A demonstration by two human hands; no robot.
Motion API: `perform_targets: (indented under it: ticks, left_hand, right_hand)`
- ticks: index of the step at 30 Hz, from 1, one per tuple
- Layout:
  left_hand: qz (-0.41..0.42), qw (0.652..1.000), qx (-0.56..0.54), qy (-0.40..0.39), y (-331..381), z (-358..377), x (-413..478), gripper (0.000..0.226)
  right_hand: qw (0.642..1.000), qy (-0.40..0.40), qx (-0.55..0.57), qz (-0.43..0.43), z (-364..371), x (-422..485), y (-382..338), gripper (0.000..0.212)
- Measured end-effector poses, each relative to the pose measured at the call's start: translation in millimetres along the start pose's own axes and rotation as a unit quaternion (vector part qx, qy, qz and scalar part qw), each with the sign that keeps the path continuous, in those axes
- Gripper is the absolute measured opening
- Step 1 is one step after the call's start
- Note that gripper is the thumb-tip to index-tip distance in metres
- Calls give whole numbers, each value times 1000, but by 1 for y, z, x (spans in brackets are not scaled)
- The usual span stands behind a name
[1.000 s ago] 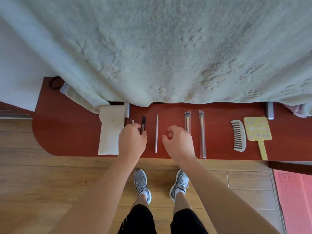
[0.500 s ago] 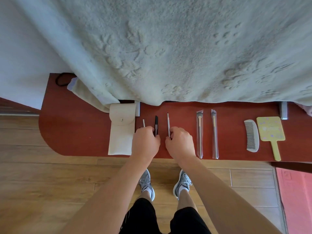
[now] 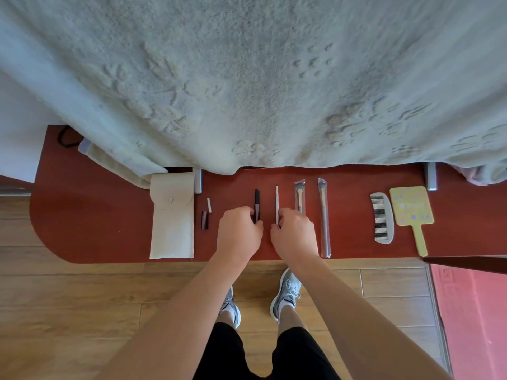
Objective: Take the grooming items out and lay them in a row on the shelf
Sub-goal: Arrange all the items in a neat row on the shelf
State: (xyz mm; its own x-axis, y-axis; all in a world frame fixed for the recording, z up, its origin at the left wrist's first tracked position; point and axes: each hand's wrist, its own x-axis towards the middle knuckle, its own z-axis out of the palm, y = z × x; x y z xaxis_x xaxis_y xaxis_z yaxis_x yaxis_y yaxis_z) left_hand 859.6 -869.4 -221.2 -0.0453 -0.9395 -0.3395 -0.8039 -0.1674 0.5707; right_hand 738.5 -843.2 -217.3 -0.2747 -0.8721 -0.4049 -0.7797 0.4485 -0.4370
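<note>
On the red-brown shelf (image 3: 82, 215) lies a cream pouch (image 3: 171, 229) at the left. Beside it sit a small white stick (image 3: 209, 205) and a short dark cap (image 3: 204, 220). My left hand (image 3: 238, 234) pinches the near end of a black pencil (image 3: 257, 201). My right hand (image 3: 295, 234) pinches the near end of a thin silver tool (image 3: 276, 201). Further right lie two wrapped brushes (image 3: 299, 196) (image 3: 323, 215), a grey comb (image 3: 382, 218) and a yellow hand mirror (image 3: 410, 207).
A pale fluffy blanket (image 3: 247, 78) hangs over the back of the shelf. Wooden floor (image 3: 82, 297) and my grey shoes (image 3: 285, 292) are below; a pink mat (image 3: 472, 311) lies at the right. A black hair tie (image 3: 65, 135) rests at the shelf's far left.
Both hands slid right along the shelf with the black pencil and the silver tool, which now lie closer to the brushes. The white stick and dark cap stayed beside the pouch.
</note>
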Motion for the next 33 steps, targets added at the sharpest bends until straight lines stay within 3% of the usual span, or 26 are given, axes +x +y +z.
perform_targets:
  ticks: [8,33]
  left_hand:
    - [16,1000,-12,-3,11,11,-3,31]
    - [2,1000,-27,-8,21,15,-13,40]
  right_hand:
    - [1000,-8,-15,3,-6,2,10,9]
    - [1000,-22,-15,-4,-15,0,20,17]
